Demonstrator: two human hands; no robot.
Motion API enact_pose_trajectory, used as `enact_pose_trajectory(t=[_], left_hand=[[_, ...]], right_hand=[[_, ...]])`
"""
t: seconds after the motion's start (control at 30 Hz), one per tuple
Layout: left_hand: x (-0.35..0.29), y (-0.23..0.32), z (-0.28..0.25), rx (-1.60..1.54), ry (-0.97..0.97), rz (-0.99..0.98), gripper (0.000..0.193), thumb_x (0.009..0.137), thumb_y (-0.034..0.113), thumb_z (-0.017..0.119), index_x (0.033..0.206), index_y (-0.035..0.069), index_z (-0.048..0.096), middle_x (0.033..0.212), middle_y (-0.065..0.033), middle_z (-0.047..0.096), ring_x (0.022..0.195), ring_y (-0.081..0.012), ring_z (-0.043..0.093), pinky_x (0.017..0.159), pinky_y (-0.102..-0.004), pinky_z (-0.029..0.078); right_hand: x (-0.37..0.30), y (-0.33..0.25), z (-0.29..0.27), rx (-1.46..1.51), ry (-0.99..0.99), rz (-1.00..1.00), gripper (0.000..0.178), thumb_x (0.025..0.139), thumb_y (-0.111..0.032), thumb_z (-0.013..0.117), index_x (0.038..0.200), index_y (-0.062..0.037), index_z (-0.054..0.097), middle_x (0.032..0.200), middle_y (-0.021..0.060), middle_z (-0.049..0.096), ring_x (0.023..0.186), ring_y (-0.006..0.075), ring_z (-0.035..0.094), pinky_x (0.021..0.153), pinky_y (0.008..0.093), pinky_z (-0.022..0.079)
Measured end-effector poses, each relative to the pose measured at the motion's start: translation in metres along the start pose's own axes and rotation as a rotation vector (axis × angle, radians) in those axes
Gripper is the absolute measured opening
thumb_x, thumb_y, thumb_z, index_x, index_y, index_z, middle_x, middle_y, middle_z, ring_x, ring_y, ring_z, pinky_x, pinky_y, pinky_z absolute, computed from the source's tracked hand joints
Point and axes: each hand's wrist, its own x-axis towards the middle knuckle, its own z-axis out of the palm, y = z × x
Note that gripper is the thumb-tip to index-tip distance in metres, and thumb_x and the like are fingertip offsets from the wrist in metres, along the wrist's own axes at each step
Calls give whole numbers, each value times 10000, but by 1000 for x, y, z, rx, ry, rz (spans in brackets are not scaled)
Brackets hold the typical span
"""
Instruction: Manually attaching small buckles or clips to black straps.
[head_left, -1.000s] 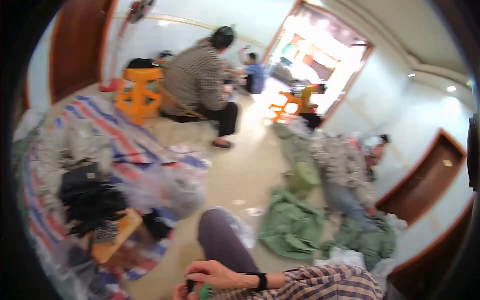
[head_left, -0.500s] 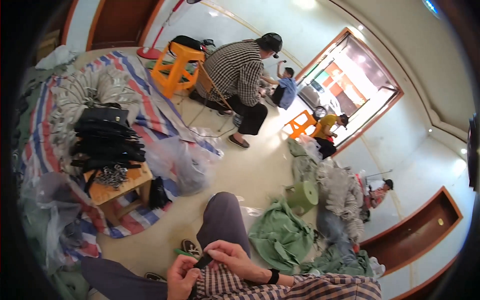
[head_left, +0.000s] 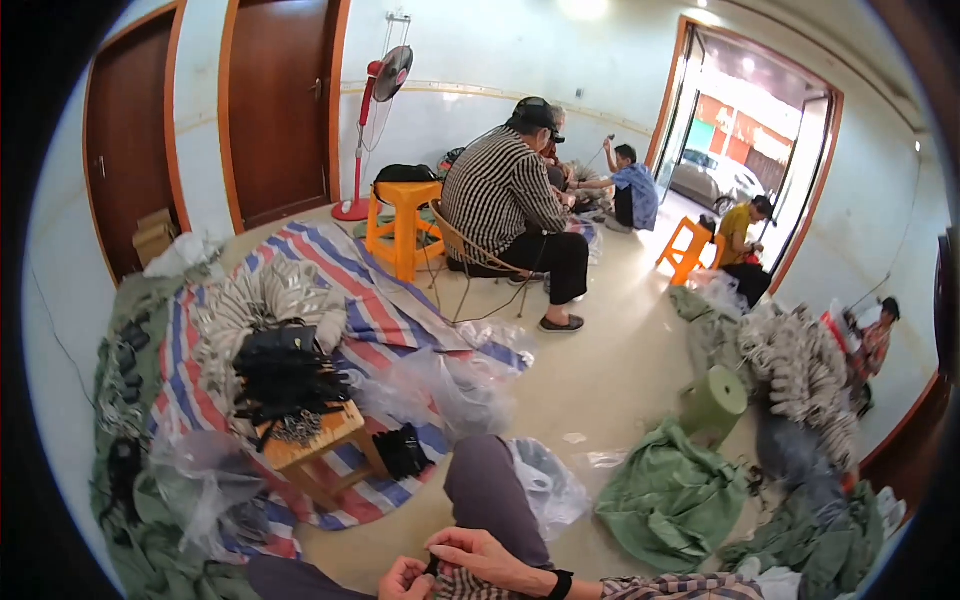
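Observation:
At the lower edge my left hand point(head_left: 403, 580) is closed, its fingers pinching a small black strip point(head_left: 433, 565). My right hand point(head_left: 482, 556), with a black band at its wrist, is closed on the strip's other side. The two hands almost touch above my lap, and the lower part of the left one is cut off by the picture's edge. Just beyond my hands is my raised knee point(head_left: 490, 485) in dark trousers. Most of the strip is hidden by fingers, so its exact kind cannot be made out.
To the left a wooden stool point(head_left: 318, 440) bears stacked black pieces point(head_left: 285, 375) and small metal parts, on a striped tarp point(head_left: 385, 320). Green cloth point(head_left: 675, 490) and a green roll point(head_left: 714, 405) lie right. A person point(head_left: 515, 200) in stripes sits ahead; several others work farther off.
The view has tilted up and turned left, so the hands appear lower in the picture. A green item near the left hand no longer shows. Both hands still grip the black strip.

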Motion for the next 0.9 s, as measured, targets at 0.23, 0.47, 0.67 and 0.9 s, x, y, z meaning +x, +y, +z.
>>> enact_pose_trajectory(t=[0.23, 0.47, 0.67, 0.9], left_hand=[[-6, -4, -5, -34, 174, -59, 133, 910, 193, 524, 891, 62, 502, 604, 16, 402, 498, -80, 312, 487, -237, 289], [10, -10, -22, 220, 229, 22, 91, 812, 40, 531, 894, 9, 504, 652, -21, 493, 554, -75, 417, 506, -228, 357], [8, -1, -37, 120, 254, -34, 156, 838, 21, 482, 989, -16, 477, 738, -44, 566, 579, -61, 504, 511, -208, 412], [14, -7, -52, -64, 266, -87, 184, 855, 38, 492, 1030, -17, 476, 766, -59, 593, 575, -55, 507, 510, -196, 417]], right_hand=[[5, 16, 0, 10, -64, -29, 202, 924, -160, 518, 1022, 8, 574, 795, 3, 580, 670, 59, 519, 623, 205, 434], [23, 0, 17, -252, 24, -123, 150, 870, -107, 581, 951, 19, 584, 751, 0, 565, 663, 55, 520, 586, 201, 428], [45, 0, 28, -110, -6, 33, 157, 882, -113, 578, 961, 21, 590, 737, 18, 599, 648, 58, 538, 583, 195, 432], [109, -15, 23, -295, 52, -30, 160, 896, -125, 529, 917, 20, 592, 691, 24, 573, 627, 69, 525, 591, 204, 426]])
